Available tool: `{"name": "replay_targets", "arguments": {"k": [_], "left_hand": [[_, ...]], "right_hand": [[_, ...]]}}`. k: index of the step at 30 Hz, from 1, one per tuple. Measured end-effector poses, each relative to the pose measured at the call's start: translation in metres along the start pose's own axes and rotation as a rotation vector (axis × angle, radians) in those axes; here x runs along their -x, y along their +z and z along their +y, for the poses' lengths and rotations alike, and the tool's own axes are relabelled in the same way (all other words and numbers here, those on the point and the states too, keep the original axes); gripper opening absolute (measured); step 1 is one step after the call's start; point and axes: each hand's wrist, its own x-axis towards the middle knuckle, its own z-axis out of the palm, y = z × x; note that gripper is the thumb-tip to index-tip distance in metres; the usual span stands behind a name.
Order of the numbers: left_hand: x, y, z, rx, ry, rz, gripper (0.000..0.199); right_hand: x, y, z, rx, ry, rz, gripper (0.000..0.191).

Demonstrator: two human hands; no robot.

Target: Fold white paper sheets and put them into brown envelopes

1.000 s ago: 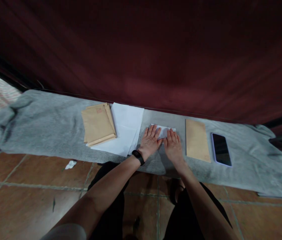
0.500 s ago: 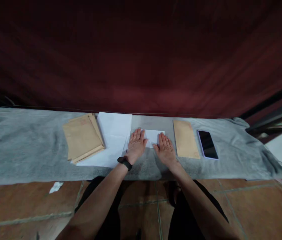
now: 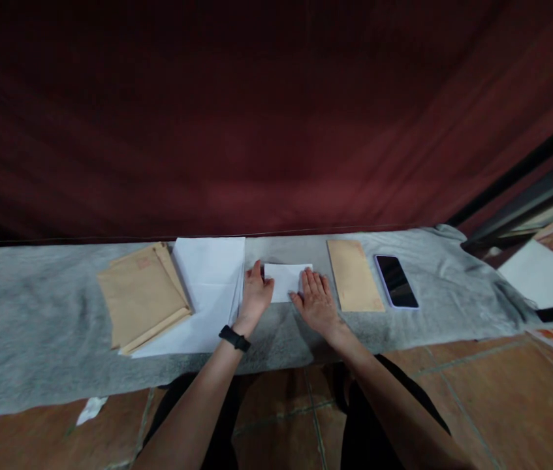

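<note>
A small folded sheet of white paper lies on the grey cloth in front of me. My right hand rests flat on its right end, fingers stretched out. At the paper's left edge is my left hand, with thumb and forefinger apart and the other fingers partly hidden; a dark band circles that wrist. Left of this hand lies a stack of larger white sheets. A pile of brown envelopes overlaps those sheets. One single brown envelope lies to the right of my right hand.
A phone with a pale purple edge lies right of the single envelope. Grey cloth covers the long surface, with a dark red curtain behind it. A scrap of white tissue is on the tiled floor.
My left hand has shifted from lying flat on the folded paper to its left edge, fingers less spread. My right hand stays on the right end. The view has tilted slightly.
</note>
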Motion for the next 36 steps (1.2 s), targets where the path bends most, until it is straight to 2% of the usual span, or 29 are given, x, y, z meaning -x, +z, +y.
{"name": "replay_targets", "arguments": {"k": [3, 5, 7, 9, 11, 14, 16, 18, 21, 25, 28, 30, 33, 36], "left_hand": [[0.0, 0.001, 0.001, 0.334, -0.119, -0.062, 0.069], [0.0, 0.0, 0.003, 0.522, -0.141, -0.07, 0.07], [0.001, -0.002, 0.007, 0.634, -0.143, -0.046, 0.069], [0.001, -0.006, 0.012, 0.731, -0.146, -0.058, 0.064], [0.001, -0.008, 0.017, 0.855, -0.171, -0.105, 0.056], [0.002, -0.008, 0.023, 0.941, -0.232, -0.129, 0.049], [0.005, -0.005, 0.024, 0.886, -0.259, -0.13, 0.051], [0.009, -0.001, 0.022, 0.811, -0.258, -0.169, 0.061], [0.011, 0.0, 0.017, 0.743, -0.231, -0.23, 0.075], [0.001, -0.01, 0.011, 0.646, -0.089, -0.275, 0.081], [-0.008, -0.019, 0.006, 0.493, 0.055, -0.283, 0.076], [-0.013, -0.021, 0.002, 0.39, 0.126, -0.229, 0.07], [-0.018, -0.02, -0.001, 0.228, 0.193, -0.07, 0.063], [-0.017, -0.018, 0.001, 0.038, 0.277, 0.027, 0.059]], "right_hand": [[-0.003, -0.01, -0.002, -0.039, 0.011, -0.041, 0.07], [-0.005, -0.019, -0.004, -0.094, -0.041, -0.077, 0.071], [-0.007, -0.029, -0.006, -0.177, -0.133, -0.117, 0.071], [-0.01, -0.037, -0.007, -0.288, -0.167, -0.144, 0.062], [-0.014, -0.043, -0.006, -0.441, -0.078, -0.132, 0.05], [-0.023, -0.046, -0.004, -0.804, 0.188, -0.037, 0.042], [-0.03, -0.047, -0.005, -1.126, 0.367, 0.042, 0.041], [-0.033, -0.046, -0.009, -1.429, 0.489, 0.084, 0.042], [-0.034, -0.045, -0.012, -1.659, 0.571, 0.06, 0.041], [-0.032, -0.046, 0.002, -1.601, 0.673, 0.065, 0.039], [-0.032, -0.047, 0.02, -1.506, 0.717, 0.027, 0.033], [-0.031, -0.047, 0.029, -1.436, 0.717, -0.071, 0.028], [-0.028, -0.042, 0.033, -1.331, 0.703, -0.245, 0.018], [-0.022, -0.037, 0.029, -1.281, 0.714, -0.334, 0.015]]}}
